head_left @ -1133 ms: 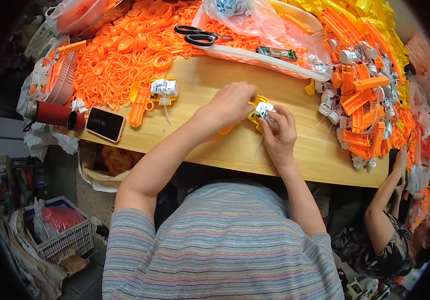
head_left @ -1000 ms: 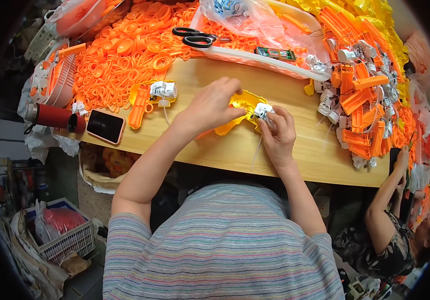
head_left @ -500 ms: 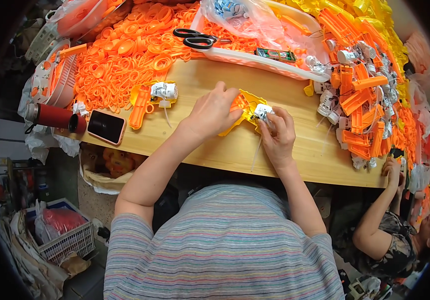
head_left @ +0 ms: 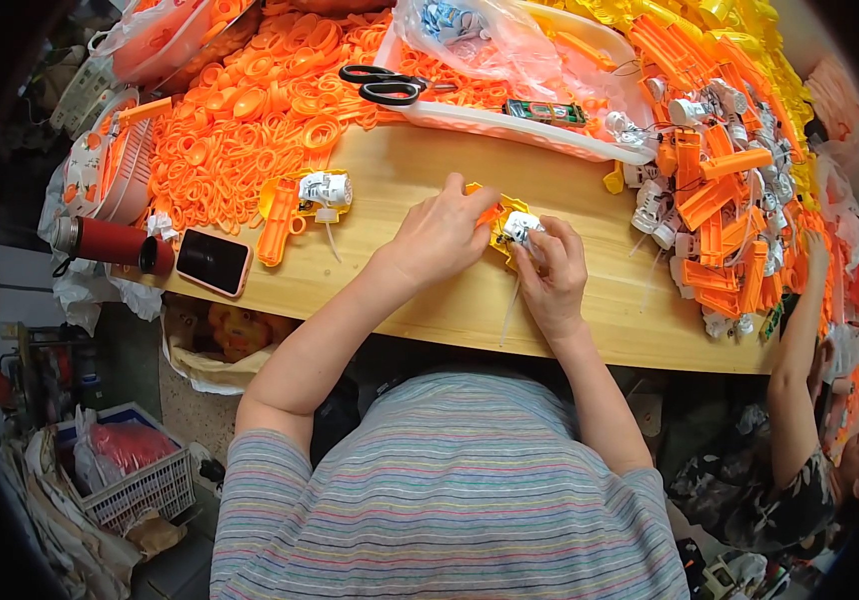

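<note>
Near the middle of the wooden table, my left hand (head_left: 442, 235) is closed on a yellow plastic shell (head_left: 500, 238), with its fingers over an orange piece that they mostly hide. Fingers and thumb of my right hand (head_left: 556, 275) pinch a white round-bodied unit (head_left: 521, 225) that sits in the shell's right end. A thin pale strip (head_left: 511, 310) hangs below it. To the left lies a similar yellow shell holding a white unit (head_left: 327, 188) and an orange part (head_left: 278, 222).
Orange plastic parts (head_left: 240, 130) are heaped at the back left. Black-handled scissors (head_left: 390, 92) rest by a white tray (head_left: 510, 124). A phone (head_left: 214, 262) and red flask (head_left: 110, 240) lie left. Orange-and-white assemblies (head_left: 720, 190) crowd the right, where a co-worker's arm (head_left: 798, 370) reaches in.
My left hand has shifted slightly right and now covers more of the orange piece and the shell. At the right, the co-worker's arm has stretched farther up toward the pile.
</note>
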`<action>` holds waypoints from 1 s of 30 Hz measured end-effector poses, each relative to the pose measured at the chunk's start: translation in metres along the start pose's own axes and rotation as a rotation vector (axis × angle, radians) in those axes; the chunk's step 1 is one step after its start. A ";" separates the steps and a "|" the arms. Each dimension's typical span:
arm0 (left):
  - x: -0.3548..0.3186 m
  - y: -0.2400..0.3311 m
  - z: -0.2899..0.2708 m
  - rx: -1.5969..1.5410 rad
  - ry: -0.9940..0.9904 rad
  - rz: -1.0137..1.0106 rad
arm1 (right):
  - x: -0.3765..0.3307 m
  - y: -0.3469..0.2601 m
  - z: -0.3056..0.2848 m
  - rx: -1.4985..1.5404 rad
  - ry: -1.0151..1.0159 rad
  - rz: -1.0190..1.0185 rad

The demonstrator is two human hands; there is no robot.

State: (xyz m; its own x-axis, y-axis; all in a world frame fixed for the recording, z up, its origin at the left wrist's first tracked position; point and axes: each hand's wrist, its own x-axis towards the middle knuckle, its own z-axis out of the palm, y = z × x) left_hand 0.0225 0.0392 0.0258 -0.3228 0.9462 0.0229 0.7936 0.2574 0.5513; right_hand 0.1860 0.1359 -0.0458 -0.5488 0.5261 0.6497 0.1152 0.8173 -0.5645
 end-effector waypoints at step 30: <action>0.002 -0.009 0.020 -0.076 0.237 0.111 | 0.000 0.000 0.001 0.012 0.009 0.029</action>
State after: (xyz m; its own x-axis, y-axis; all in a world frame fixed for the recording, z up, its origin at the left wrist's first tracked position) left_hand 0.0244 0.0430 0.0042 -0.3550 0.8931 0.2764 0.7927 0.1309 0.5954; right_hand 0.1855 0.1359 -0.0465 -0.5380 0.5513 0.6377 0.1208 0.7991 -0.5889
